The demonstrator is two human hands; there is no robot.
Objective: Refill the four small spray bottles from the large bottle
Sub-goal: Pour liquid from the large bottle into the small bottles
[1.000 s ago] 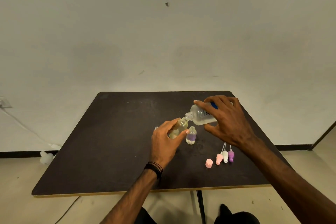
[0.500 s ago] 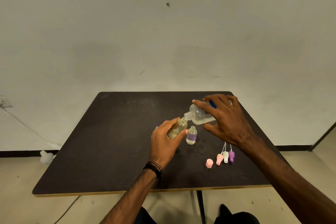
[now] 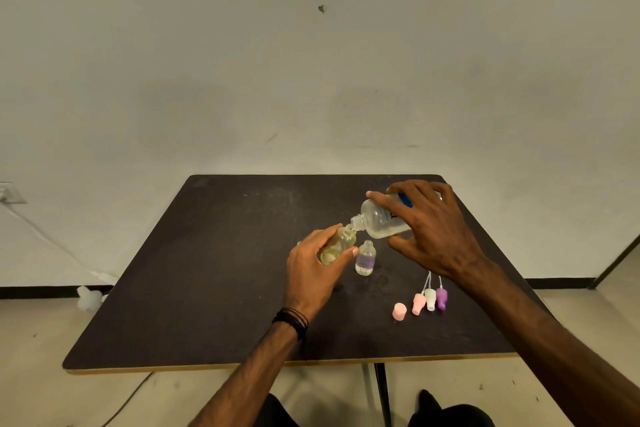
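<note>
pour junction: large bottle (image 3: 379, 220) tipped, mouth touching the mouth of the yellow spray bottle (image 3: 337, 243); no stream visible, can't tell if liquid is running
large bottle axis: near level, neck down-left toward the yellow spray bottle, base up-right inside the palm
yellow spray bottle: leaning, neck up-right to meet the large bottle; off the table or resting on it, can't tell
right hand (image 3: 429, 232): wrapped over the large bottle from above, fingers spread around the body, thumb underneath
left hand (image 3: 313, 270): thumb and fingers pinching the yellow spray bottle, nearer of the two hands to it
purple spray bottle (image 3: 365, 258): upright, uncapped, just right of the yellow spray bottle, part full
spray caps (image 3: 429, 300): row lying near-right of the yellow spray bottle; pink cap (image 3: 399, 311) beside them
other small bottles: mostly hidden behind the left hand
surface: dark table (image 3: 207, 270), scuffed
room: plain wall (image 3: 311, 80) behind, cable on floor
judgement: pour under way; keep mouths aligned or it spills
</note>
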